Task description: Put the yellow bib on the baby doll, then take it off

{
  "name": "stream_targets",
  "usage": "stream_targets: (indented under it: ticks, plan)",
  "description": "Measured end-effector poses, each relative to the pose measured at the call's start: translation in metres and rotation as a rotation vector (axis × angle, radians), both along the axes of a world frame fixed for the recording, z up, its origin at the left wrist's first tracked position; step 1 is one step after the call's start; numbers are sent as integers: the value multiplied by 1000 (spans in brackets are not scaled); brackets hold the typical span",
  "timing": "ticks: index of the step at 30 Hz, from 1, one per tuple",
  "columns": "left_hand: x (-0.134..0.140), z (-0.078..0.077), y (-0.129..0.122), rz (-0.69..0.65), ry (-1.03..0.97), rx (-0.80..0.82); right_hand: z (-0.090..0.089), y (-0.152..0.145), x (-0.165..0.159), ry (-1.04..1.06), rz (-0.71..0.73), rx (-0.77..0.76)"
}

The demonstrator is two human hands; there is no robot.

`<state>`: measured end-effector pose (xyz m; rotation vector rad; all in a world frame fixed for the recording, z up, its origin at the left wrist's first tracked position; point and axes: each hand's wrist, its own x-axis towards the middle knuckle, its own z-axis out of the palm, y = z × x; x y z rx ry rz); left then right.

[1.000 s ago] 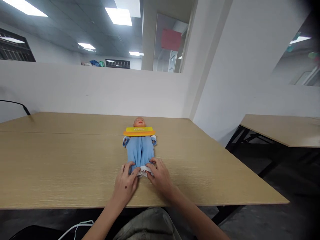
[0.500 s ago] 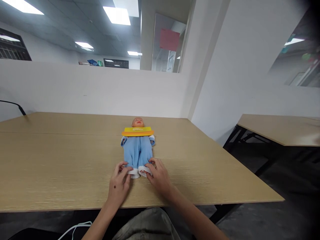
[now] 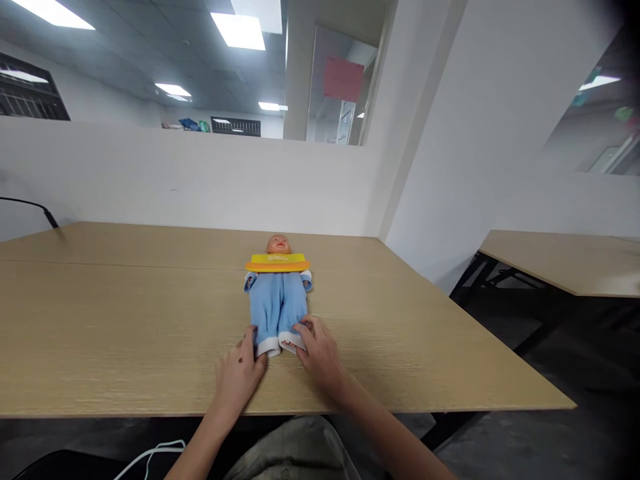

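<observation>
A baby doll (image 3: 278, 244) lies on its back on the table, head away from me. It wears blue trousers (image 3: 273, 307) with white cuffs, and blue sleeves with white ends. Across its chest is a yellow bib (image 3: 277, 262) with an orange lower edge. My left hand (image 3: 239, 373) rests at the outer side of the left trouser leg, thumb and index finger apart beside the cuff. My right hand (image 3: 320, 350) has its thumb and fingers on the right trouser leg at the cuff, gripping the cloth. The doll's feet are mostly hidden in the cuffs.
The wooden table (image 3: 125, 333) ends at a white wall (image 3: 225, 180) behind the doll. A black cable (image 3: 50, 217) lies at the far left. Another table (image 3: 560, 257) stands to the right. White cords (image 3: 150, 453) hang below the near edge.
My left hand has let go of the left cuff and turned outward, its fingers now beside the leg. My right hand stays at the right cuff. The view has shifted slightly.
</observation>
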<state>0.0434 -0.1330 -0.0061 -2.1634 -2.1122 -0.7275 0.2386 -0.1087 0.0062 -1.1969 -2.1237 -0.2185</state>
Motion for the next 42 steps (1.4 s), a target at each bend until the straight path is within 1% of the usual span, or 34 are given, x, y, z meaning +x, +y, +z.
stream_targets:
  ticks: [6,13,17,22,30,37,42]
  plan:
    - [-3,-1,-1,14,-53,25,-4,-1,1,-12,-82,-89]
    - [-2,-1,-2,0,-19,-67,-1,-2,0,-17,-112,-128]
    - [-1,4,-3,21,-9,-121,0,-3,1,-27,-143,-151]
    - [3,12,-1,66,29,-183,6,-7,3,-130,-242,-266]
    - [5,12,2,91,125,-149,11,-8,3,-262,-259,-425]
    - [4,17,1,93,82,-205,10,-10,3,-351,-236,-429]
    - [0,16,1,21,33,-214,7,-9,5,-373,-213,-408]
